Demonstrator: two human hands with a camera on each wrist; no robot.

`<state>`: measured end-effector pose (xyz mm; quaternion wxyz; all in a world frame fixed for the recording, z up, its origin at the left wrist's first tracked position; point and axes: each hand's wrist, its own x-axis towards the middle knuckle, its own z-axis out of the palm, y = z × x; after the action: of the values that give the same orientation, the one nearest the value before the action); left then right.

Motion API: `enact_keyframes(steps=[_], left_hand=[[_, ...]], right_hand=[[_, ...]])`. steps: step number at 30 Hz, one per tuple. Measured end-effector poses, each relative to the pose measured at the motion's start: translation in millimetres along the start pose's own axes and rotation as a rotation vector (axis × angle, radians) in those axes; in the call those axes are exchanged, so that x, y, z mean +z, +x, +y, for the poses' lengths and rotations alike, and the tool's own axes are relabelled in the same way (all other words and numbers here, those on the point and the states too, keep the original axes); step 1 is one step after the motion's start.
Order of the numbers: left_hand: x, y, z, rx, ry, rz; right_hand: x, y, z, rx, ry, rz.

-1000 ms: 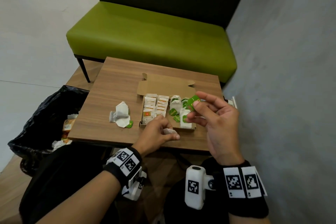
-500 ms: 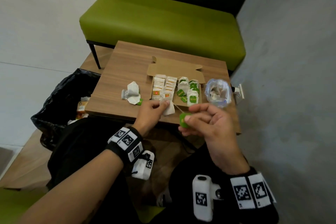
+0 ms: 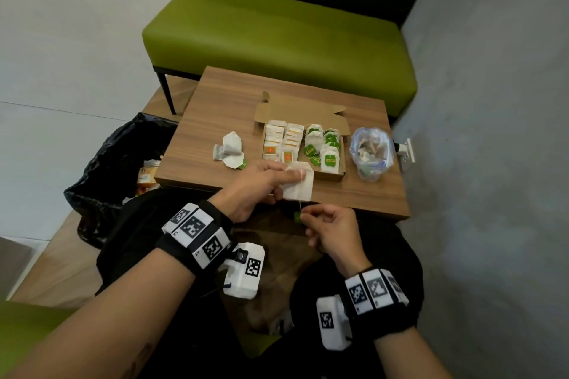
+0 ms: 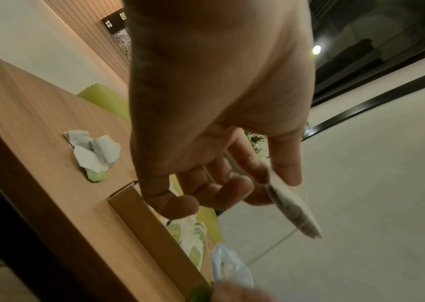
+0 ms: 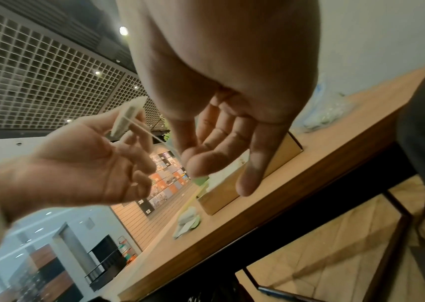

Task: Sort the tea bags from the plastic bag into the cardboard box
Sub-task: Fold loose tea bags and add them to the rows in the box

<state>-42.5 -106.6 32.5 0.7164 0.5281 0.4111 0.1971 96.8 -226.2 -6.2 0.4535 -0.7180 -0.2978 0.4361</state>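
Tea bags fill the cardboard box on the wooden counter: two rows with orange and red labels in its left half, and looser ones with green tags in its right half, too overlapped for me to count. One more white tea bag is held up just in front of the box, over the counter's near edge, pinched between the thumb and fingers of the left hand. Its thin string runs down to a small green tag, which the right hand pinches at its fingertips, the other fingers loosely curled. Just right of the box stands the clear plastic bag, open at the top with more tea bags inside. Left of the box, a small heap of crumpled white paper lies on the counter, with a green scrap at its near edge. Beyond the counter stands one green upholstered bench with a dark back, against pale walls, and a grey wall closes the right side. At the counter's left end, on the floor, sits one black trash bag, open, with some packaging showing inside. Both wrists wear black bands with square printed markers.
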Motion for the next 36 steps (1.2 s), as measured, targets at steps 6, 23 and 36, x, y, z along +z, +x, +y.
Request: enact_keyframes(steps=[6,23,36], left_hand=[[10,-9,-23,-0.032,0.049,-0.053],[15,-8,-35,-0.091,-0.011,-0.043],[10,-9,-27,-0.08,-0.018,-0.128]], right_hand=[[-11,9,-22,-0.087,0.128,0.073],[-17,2,-26,-0.383,0.139,-0.031],[-19,3,-26,-0.352,-0.012,-0.04]])
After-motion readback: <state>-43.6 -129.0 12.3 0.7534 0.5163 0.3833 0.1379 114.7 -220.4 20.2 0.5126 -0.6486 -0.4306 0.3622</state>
